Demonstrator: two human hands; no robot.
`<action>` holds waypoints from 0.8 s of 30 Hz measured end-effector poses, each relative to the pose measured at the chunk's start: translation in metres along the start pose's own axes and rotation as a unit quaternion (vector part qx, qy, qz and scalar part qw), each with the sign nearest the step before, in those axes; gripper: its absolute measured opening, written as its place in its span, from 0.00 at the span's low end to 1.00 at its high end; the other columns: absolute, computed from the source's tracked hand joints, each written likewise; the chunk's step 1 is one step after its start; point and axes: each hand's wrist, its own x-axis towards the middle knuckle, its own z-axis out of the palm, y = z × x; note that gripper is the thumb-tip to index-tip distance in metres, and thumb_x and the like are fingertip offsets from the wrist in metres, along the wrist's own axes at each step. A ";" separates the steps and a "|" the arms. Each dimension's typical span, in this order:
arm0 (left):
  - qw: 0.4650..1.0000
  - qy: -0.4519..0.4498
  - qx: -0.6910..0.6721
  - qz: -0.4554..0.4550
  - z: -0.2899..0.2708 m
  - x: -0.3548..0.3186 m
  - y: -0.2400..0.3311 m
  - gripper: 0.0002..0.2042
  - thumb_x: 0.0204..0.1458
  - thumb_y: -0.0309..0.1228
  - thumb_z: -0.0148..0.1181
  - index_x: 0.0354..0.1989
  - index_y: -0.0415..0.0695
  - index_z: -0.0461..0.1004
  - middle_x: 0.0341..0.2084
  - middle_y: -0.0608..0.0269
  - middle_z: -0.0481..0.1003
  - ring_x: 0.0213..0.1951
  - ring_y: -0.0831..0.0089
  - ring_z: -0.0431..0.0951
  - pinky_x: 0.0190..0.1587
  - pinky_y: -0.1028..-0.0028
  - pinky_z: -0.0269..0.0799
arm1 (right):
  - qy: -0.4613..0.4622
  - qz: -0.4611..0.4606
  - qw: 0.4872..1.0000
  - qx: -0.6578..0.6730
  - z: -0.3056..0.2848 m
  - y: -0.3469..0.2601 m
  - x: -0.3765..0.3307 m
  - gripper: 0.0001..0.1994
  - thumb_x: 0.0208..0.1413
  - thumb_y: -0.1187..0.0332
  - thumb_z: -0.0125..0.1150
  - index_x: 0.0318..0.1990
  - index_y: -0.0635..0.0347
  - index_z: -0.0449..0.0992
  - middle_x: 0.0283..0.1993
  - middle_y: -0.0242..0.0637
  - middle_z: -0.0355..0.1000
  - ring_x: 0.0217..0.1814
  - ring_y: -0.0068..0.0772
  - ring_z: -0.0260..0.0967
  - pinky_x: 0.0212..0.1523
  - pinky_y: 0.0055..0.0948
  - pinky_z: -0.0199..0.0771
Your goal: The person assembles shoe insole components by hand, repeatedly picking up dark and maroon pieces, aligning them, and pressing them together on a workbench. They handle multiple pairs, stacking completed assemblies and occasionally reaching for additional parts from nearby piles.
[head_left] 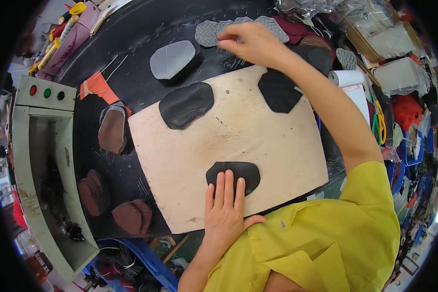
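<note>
My left hand (225, 199) lies flat, fingers stretched, on a dark rounded piece (248, 175) near the front edge of a pale board (287, 146). My right hand (253, 41) is stretched far forward over a row of grey zigzag-textured pieces (207, 34). Its thumb and forefinger are curved and apart, with nothing visible between them; the other fingers are partly hidden. A black leather-like piece (186, 105) lies at the board's far left. Another black piece (280, 92) is at its far right, partly covered by my right forearm. A smooth grey piece (173, 60) sits beyond the board.
Brown cut pieces lie in stacks (93, 193) (131, 216) left of the board, beside a grey-green metal box (22, 146) with buttons. Thread spools (65, 34) stand far left. A paper roll (345, 78), a box with plastic wrapping (374, 29) and blue bins crowd the right.
</note>
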 end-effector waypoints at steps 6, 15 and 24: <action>1.000 -0.003 0.023 -0.002 -0.004 0.008 0.006 0.48 0.45 0.70 0.51 0.63 0.37 0.65 0.65 0.42 0.62 0.68 0.48 0.59 0.66 0.51 0.53 | -0.012 0.109 0.994 -0.002 0.082 -0.003 0.071 0.32 0.47 0.43 0.65 0.51 0.63 0.78 0.51 0.53 0.76 0.57 0.52 0.72 0.57 0.43 0.71; 1.000 -0.025 0.015 0.006 -0.003 0.007 0.009 0.53 0.41 0.70 0.56 0.60 0.28 0.63 0.64 0.27 0.57 0.68 0.38 0.55 0.67 0.45 0.47 | 0.025 0.111 0.971 -0.210 -0.009 0.073 0.040 0.28 0.48 0.49 0.65 0.56 0.53 0.76 0.50 0.44 0.78 0.55 0.47 0.74 0.54 0.48 0.72; 1.000 -0.023 0.020 0.004 -0.001 0.007 0.007 0.52 0.39 0.70 0.58 0.59 0.29 0.64 0.64 0.27 0.57 0.67 0.38 0.56 0.66 0.45 0.48 | -0.121 0.053 0.982 -0.135 -0.043 0.108 0.027 0.43 0.36 0.52 0.77 0.62 0.60 0.68 0.56 0.50 0.71 0.61 0.49 0.68 0.58 0.35 0.68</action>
